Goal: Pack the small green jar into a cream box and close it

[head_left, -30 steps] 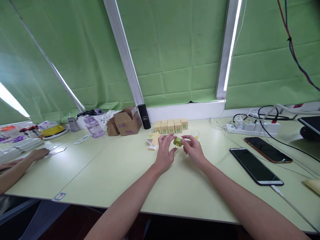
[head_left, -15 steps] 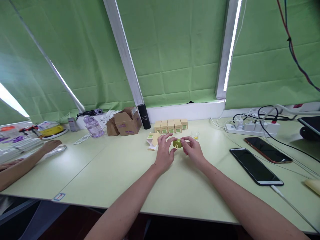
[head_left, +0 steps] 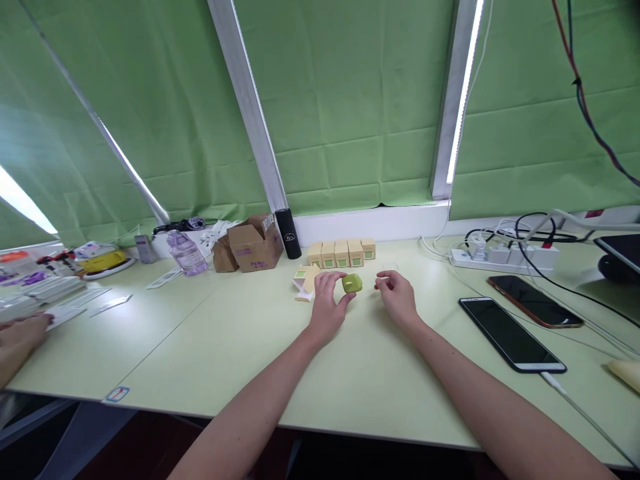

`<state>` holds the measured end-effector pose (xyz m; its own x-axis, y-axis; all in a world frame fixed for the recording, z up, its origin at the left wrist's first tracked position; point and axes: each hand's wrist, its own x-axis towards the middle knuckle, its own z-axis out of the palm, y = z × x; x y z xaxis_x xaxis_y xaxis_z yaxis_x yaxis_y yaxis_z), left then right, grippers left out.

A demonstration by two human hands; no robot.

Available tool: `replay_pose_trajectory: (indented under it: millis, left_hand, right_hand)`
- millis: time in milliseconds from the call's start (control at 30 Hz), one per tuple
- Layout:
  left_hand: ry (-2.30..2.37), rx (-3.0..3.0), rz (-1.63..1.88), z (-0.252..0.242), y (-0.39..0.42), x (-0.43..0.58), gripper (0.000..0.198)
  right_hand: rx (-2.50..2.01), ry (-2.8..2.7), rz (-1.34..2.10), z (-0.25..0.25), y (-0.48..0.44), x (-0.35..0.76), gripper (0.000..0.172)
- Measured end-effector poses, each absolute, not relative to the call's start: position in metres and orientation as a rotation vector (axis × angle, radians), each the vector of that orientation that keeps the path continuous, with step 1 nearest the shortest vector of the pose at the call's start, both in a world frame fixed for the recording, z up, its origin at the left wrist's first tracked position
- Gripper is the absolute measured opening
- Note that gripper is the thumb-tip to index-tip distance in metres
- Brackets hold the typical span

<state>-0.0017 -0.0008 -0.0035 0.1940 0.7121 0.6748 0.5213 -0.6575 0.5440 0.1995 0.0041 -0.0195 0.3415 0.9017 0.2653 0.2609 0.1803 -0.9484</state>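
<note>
My left hand (head_left: 327, 303) pinches a small round green case (head_left: 352, 283) between thumb and fingers, just above the pale green table (head_left: 210, 353). My right hand (head_left: 399, 299) is a short way to the right, apart from the case, fingers curled in a pinch on something small and clear that I cannot make out. Behind the hands stands a row of small yellow boxes (head_left: 341, 253). A flattened yellow box (head_left: 304, 281) lies left of my left hand.
Brown cardboard boxes (head_left: 254, 245), a black cylinder (head_left: 289, 233) and a purple bottle (head_left: 186, 253) stand at the back left. Two phones (head_left: 511, 332) and a power strip (head_left: 505, 255) with cables lie at the right. Another person's hand (head_left: 20, 333) rests at the far left edge.
My right hand let go of the green case and drew away to the right; my left hand keeps the case. The other person's hand pulled back toward the left edge.
</note>
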Motion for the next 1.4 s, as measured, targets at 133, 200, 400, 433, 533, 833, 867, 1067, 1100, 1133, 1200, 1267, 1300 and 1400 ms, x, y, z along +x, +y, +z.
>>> replay_pose_trajectory:
  millis: [133,200,400,433,533,833,867,1067,1100,1133,1200,1267,1300,1400]
  left_hand:
    - [1.234,2.108,1.474,-0.007,0.006,-0.003,0.031]
    - [1.239,2.045,1.49,-0.01,0.01,-0.004,0.03]
    - [1.231,1.934,1.517,-0.013,0.017,-0.006,0.032]
    - [1.233,1.918,1.52,-0.013,0.017,-0.006,0.033]
    - [1.239,1.87,1.536,-0.014,0.018,-0.006,0.037]
    - [1.25,1.639,1.573,-0.021,0.029,-0.008,0.052]
    - [1.244,1.631,1.58,-0.02,0.03,-0.008,0.053]
    - [1.196,1.562,1.588,-0.017,0.032,-0.009,0.057]
    - [1.182,1.549,1.586,-0.016,0.032,-0.009,0.057]
    - [1.165,1.539,1.586,-0.015,0.032,-0.009,0.056]
    - [1.134,1.525,1.588,-0.013,0.031,-0.008,0.055]
    - [1.112,1.523,1.587,-0.011,0.029,-0.008,0.053]
    - [1.106,1.525,1.584,-0.01,0.028,-0.007,0.052]
    - [1.09,1.533,1.567,-0.008,0.026,-0.006,0.052]
  right_hand:
    - [-1.565,-1.182,0.396,-0.029,0.018,0.22,0.035]
    - [-1.607,-1.223,0.299,-0.033,0.025,0.228,0.042]
    - [-1.688,-1.36,0.275,-0.041,0.045,0.24,0.055]
    - [-1.671,-1.364,0.295,-0.041,0.048,0.241,0.054]
    - [-1.629,-1.319,0.365,-0.04,0.056,0.246,0.039]
    - [-1.44,-1.185,0.61,-0.028,0.048,0.237,0.007]
    - [-1.391,-1.177,0.656,-0.025,0.045,0.233,0.01]
    - [-0.867,-0.854,1.167,-0.012,0.019,0.21,0.033]
    - [-0.769,-0.774,1.264,-0.011,0.013,0.207,0.036]
    - [-0.707,-0.727,1.328,-0.01,0.008,0.205,0.038]
    - [-0.665,-0.666,1.415,-0.008,0.0,0.202,0.039]
    - [-0.631,-0.658,1.458,-0.007,-0.007,0.2,0.037]
    - [-0.612,-0.664,1.464,-0.006,-0.009,0.199,0.036]
    - [-0.564,-0.686,1.452,-0.003,-0.013,0.196,0.032]
